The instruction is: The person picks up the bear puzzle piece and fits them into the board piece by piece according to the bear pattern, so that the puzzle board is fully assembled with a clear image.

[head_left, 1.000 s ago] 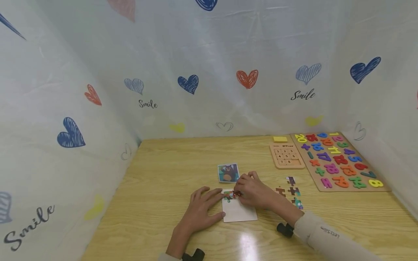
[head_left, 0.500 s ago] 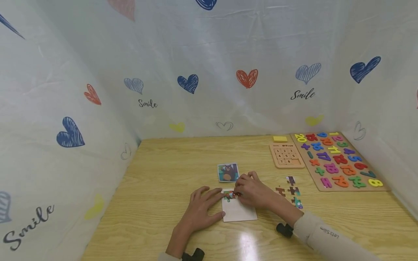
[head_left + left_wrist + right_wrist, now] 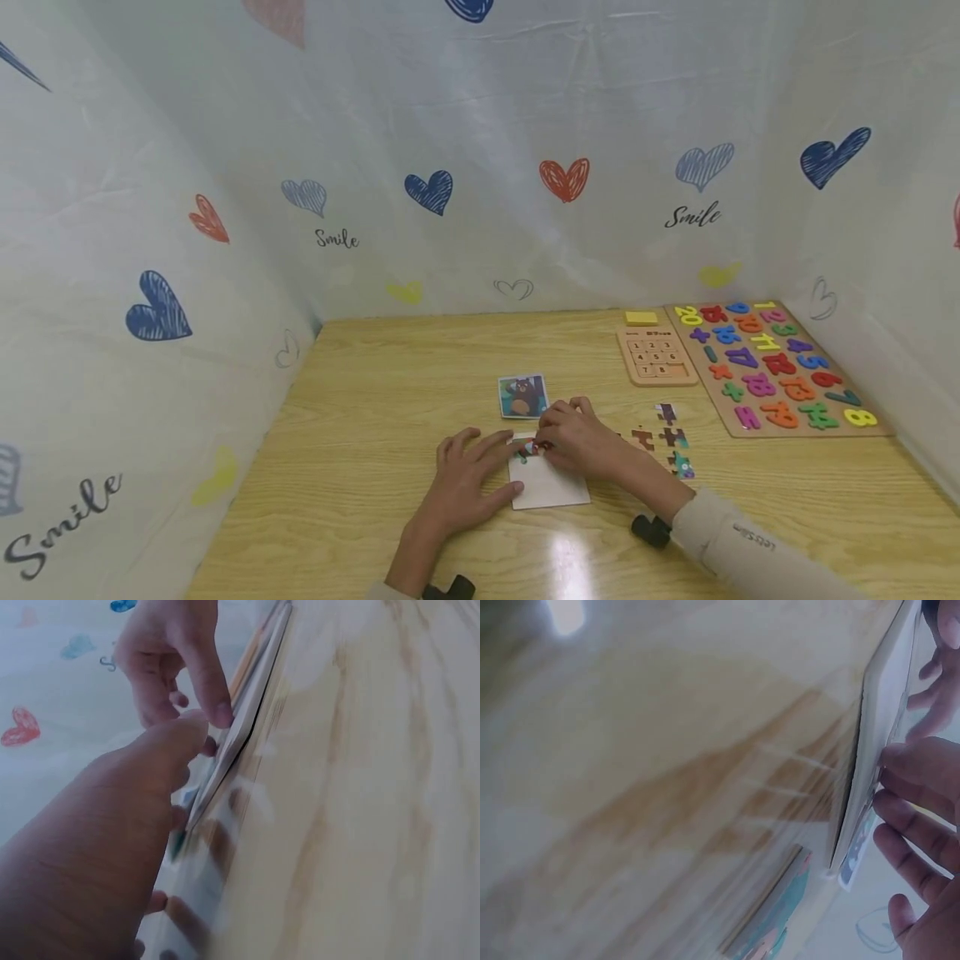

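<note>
A white puzzle board [image 3: 551, 490] lies on the table, with joined picture puzzle pieces [image 3: 529, 448] along its far edge. My right hand [image 3: 583, 442] is bent over that row, its thumb and fingertips pinching a dark puzzle piece [image 3: 545, 444] against the board. The fingers partly hide this piece. At the board's left side rests my left hand [image 3: 467, 487], fingers spread and fairly straight, fingertips touching the edge. The right wrist view has the right hand's fingers [image 3: 919, 825] close along the board [image 3: 866, 757].
Just behind the board lies a bear picture card [image 3: 523, 396]. Loose puzzle pieces [image 3: 673, 437] are spread to the right. Farther back are a wooden number slide puzzle [image 3: 656, 358], a yellow block [image 3: 641, 317] and a board of coloured numbers [image 3: 757, 392].
Both hands stay at the board almost unmoved; the right fingertips shift very slightly over the piece. The head view has drifted a little.
</note>
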Action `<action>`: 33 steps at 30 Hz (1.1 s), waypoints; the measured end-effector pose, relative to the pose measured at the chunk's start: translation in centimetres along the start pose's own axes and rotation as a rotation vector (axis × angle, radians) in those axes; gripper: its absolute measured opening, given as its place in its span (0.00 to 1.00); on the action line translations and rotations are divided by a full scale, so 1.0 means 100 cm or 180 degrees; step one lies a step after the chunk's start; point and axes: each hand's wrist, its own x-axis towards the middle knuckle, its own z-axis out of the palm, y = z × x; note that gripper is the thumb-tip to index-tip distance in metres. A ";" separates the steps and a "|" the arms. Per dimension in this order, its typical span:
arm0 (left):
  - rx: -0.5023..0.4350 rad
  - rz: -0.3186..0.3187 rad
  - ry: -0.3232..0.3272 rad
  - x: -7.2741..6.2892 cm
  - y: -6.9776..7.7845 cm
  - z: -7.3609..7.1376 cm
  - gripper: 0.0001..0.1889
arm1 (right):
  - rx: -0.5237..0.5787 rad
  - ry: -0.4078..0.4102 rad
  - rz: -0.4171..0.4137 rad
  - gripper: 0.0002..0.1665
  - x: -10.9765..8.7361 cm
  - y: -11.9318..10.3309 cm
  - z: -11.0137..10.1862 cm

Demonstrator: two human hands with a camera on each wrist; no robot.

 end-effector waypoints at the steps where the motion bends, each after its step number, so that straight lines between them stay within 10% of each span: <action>1: 0.0034 -0.0010 0.0009 0.001 0.001 0.001 0.30 | 0.0006 -0.0004 0.0018 0.05 -0.001 0.000 0.000; 33: 0.0268 -0.0054 0.0105 0.005 0.009 0.008 0.29 | 0.0257 0.0009 0.0348 0.12 -0.032 0.030 -0.036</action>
